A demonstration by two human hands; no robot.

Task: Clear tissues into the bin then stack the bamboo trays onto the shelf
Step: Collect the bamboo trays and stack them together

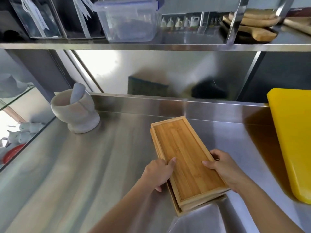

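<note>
A stack of rectangular bamboo trays [185, 153] lies on the steel counter [101, 165], its near end reaching toward the sink. My left hand [159, 172] grips the stack's left long edge, thumb on the top tray's rim. On the right long edge my right hand [223, 167] holds the same stack, thumb resting on top. The steel shelf [151, 46] runs overhead across the view. No tissues and no bin are in sight.
A stone mortar with pestle [75, 110] stands at the back left. A yellow cutting board [292, 137] lies at the right. The shelf holds a clear plastic container [129, 21], acrylic boxes and wooden boards [250, 22]. A sink basin [198, 221] sits at the bottom.
</note>
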